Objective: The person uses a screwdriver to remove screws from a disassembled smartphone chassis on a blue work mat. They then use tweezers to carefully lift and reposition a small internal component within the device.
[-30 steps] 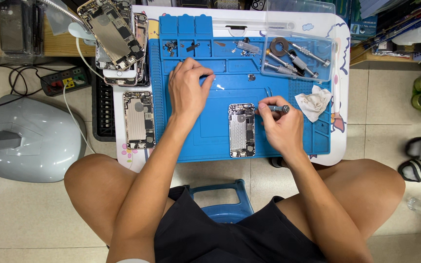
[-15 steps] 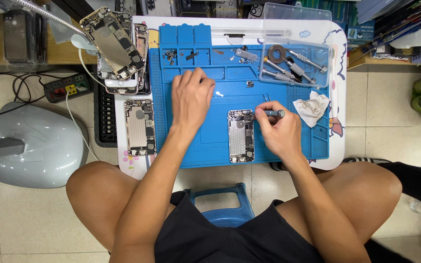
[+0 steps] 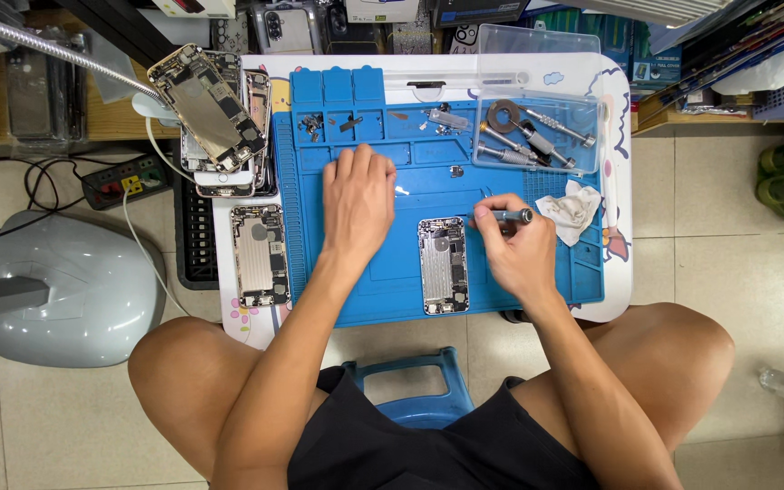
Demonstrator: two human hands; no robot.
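Mid-disassembly, we grip a slim grey metal screwdriver [image 3: 501, 216] in our right hand [image 3: 512, 249] beside the opened silver phone chassis [image 3: 443, 265], left hand [image 3: 357, 201] resting flat, released, on the blue silicone mat [image 3: 392, 290]; next, we judge, the tip needs careful seating.

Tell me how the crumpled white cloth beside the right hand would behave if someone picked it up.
The white cloth lies crumpled in soft folds on the blue mat, so it is probably floppy and would hang limp. It looks thin, so likely very light. With no round or hard shape, it should not roll or break.
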